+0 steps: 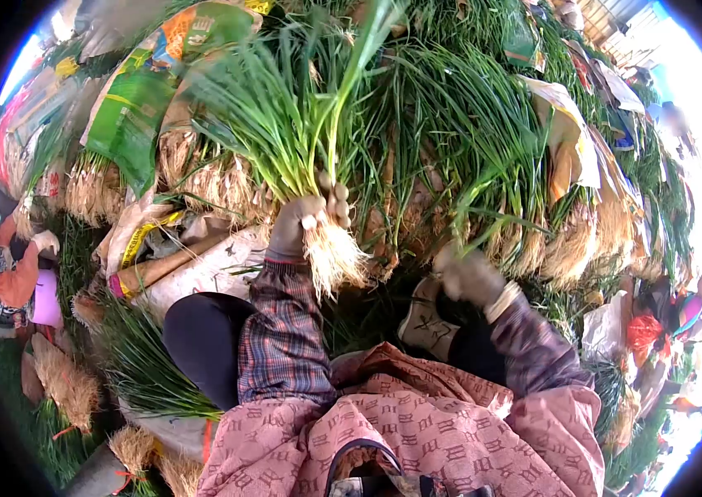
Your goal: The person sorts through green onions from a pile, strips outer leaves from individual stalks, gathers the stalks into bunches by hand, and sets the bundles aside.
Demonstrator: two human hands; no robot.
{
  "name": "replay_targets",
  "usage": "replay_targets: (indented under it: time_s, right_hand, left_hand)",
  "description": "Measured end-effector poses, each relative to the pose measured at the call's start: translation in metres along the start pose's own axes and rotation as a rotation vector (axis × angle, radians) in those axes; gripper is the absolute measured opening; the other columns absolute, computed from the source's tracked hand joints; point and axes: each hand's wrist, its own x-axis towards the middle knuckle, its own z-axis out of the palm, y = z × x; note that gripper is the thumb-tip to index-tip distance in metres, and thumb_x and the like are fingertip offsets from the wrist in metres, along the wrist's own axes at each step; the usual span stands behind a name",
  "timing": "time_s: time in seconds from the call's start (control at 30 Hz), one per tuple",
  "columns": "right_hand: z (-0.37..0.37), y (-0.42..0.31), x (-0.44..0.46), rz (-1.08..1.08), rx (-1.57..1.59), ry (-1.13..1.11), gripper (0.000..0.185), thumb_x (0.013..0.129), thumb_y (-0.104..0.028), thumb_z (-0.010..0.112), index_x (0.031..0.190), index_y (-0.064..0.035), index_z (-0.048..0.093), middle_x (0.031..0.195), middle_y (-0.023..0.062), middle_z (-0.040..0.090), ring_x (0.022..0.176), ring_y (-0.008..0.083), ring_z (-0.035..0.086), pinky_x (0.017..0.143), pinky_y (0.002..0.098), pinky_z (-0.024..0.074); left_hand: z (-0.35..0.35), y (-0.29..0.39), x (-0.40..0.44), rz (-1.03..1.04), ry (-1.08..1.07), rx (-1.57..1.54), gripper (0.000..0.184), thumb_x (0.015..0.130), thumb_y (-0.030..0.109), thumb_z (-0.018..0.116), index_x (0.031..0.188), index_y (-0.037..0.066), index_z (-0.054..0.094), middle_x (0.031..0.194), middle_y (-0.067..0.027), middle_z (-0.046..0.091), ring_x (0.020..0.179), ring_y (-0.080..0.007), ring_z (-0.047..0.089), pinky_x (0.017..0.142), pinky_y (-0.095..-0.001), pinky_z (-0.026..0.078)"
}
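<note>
My gloved left hand (305, 217) is wrapped round a bunch of green onions (284, 141), holding it upright just above the pale roots. The roots hang below the fist and the leaves fan out above it. To the right, my gloved right hand (468, 273) is blurred by motion, near a few green leaves and above my shoe (428, 323). Whether its fingers hold anything is too smeared to tell. Behind both hands lies a large pile of green onions (483, 124) with its roots toward me.
Green and white sacks (123, 116) cover part of the pile at upper left. Tied bundles (65, 373) lie at lower left. A person (19, 273) in orange sleeves sits at far left. At the right are a red bag (643, 333) and another person (696, 302).
</note>
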Motion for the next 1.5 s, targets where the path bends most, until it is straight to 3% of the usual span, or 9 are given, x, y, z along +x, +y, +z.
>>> replay_targets:
  time_s: [0.1, 0.27, 0.47, 0.6, 0.87, 0.97, 1.13, 1.33, 1.5]
  right_hand:
    - [0.098, -0.010, -0.028, 0.377, 0.506, -1.061, 0.037, 0.089, -0.024, 0.055, 0.118, -0.0020, 0.061, 0.117, 0.0144, 0.061, 0.107, 0.0292, 0.057, 0.100, 0.0344, 0.0398]
    - [0.052, 0.016, 0.094, 0.822, 0.285, 0.124, 0.055, 0.087, -0.050, 0.053, 0.092, 0.0032, 0.066, 0.080, 0.0228, 0.065, 0.081, 0.0377, 0.064, 0.072, 0.0439, 0.0503]
    - [0.057, 0.047, 0.139, 0.828, 0.504, 0.233, 0.048, 0.086, -0.042, 0.062, 0.103, 0.0021, 0.065, 0.079, 0.0178, 0.068, 0.068, 0.0245, 0.065, 0.064, 0.0344, 0.0516]
    - [-0.003, 0.023, 0.136, 0.635, 1.287, 0.158, 0.052, 0.089, -0.041, 0.060, 0.120, 0.0000, 0.058, 0.106, 0.0140, 0.064, 0.100, 0.0188, 0.059, 0.089, 0.0268, 0.0462]
    - [0.054, 0.001, 0.122, 0.124, 2.100, -0.234, 0.052, 0.093, -0.039, 0.054, 0.130, -0.0030, 0.049, 0.119, 0.0101, 0.058, 0.106, 0.0184, 0.054, 0.094, 0.0300, 0.0425]
    - [0.021, 0.011, 0.097, 0.571, 1.386, -0.054, 0.036, 0.094, -0.025, 0.054, 0.123, -0.0033, 0.055, 0.119, 0.0135, 0.059, 0.104, 0.0217, 0.057, 0.092, 0.0295, 0.0453]
    - [0.027, 0.031, 0.073, 0.334, 0.601, -0.399, 0.061, 0.091, -0.059, 0.042, 0.112, -0.0032, 0.059, 0.119, 0.0188, 0.057, 0.115, 0.0273, 0.053, 0.100, 0.0406, 0.0409]
    - [0.029, 0.022, 0.164, 0.512, 1.151, 0.152, 0.069, 0.091, -0.051, 0.051, 0.129, 0.0066, 0.047, 0.125, 0.0257, 0.054, 0.118, 0.0342, 0.050, 0.099, 0.0380, 0.0394]
    - [-0.017, 0.004, 0.158, 0.592, 0.370, 0.119, 0.039, 0.091, -0.038, 0.050, 0.094, -0.0010, 0.063, 0.087, 0.0208, 0.065, 0.083, 0.0349, 0.063, 0.076, 0.0431, 0.0486]
  left_hand:
    - [-0.008, -0.015, -0.006, 0.009, 0.096, -0.077, 0.054, 0.083, 0.009, 0.054, 0.134, 0.001, 0.039, 0.097, -0.0128, 0.058, 0.084, -0.0246, 0.061, 0.074, -0.0414, 0.055]
    - [-0.027, -0.051, -0.025, -0.194, 0.138, -0.195, 0.031, 0.080, 0.012, 0.057, 0.109, 0.001, 0.054, 0.090, -0.0088, 0.059, 0.084, -0.0258, 0.061, 0.080, -0.0455, 0.053]
    - [-0.037, -0.053, -0.044, -0.483, 0.436, 0.575, 0.028, 0.079, 0.013, 0.059, 0.103, -0.002, 0.061, 0.089, -0.0111, 0.066, 0.082, -0.0224, 0.065, 0.076, -0.0308, 0.053]
    - [-0.006, -0.071, -0.043, -0.383, 0.334, 0.665, 0.023, 0.086, 0.018, 0.056, 0.093, -0.003, 0.062, 0.076, -0.0096, 0.063, 0.070, -0.0164, 0.057, 0.067, -0.0291, 0.047]
    - [0.017, -0.070, -0.042, -0.311, 0.221, -0.147, 0.028, 0.081, 0.012, 0.052, 0.106, -0.001, 0.055, 0.104, -0.0162, 0.059, 0.090, -0.0311, 0.061, 0.081, -0.0461, 0.052]
    - [-0.017, -0.081, -0.045, -0.393, 0.298, -0.024, 0.030, 0.083, 0.016, 0.057, 0.107, -0.002, 0.055, 0.091, -0.0101, 0.062, 0.094, -0.0294, 0.061, 0.085, -0.0402, 0.051]
    - [0.002, -0.080, -0.041, -0.357, 0.341, 0.024, 0.030, 0.086, 0.021, 0.063, 0.107, 0.001, 0.056, 0.084, -0.0059, 0.062, 0.086, -0.0242, 0.062, 0.081, -0.0356, 0.050]
    - [0.005, -0.082, -0.038, -0.479, 0.496, 0.598, 0.020, 0.083, 0.017, 0.064, 0.089, -0.002, 0.065, 0.076, -0.0057, 0.061, 0.076, -0.0208, 0.063, 0.075, -0.0309, 0.053]
    - [-0.038, -0.095, -0.045, -0.426, 0.426, 0.552, 0.020, 0.078, 0.013, 0.063, 0.089, -0.004, 0.064, 0.077, -0.0089, 0.062, 0.076, -0.0228, 0.064, 0.074, -0.0321, 0.053]
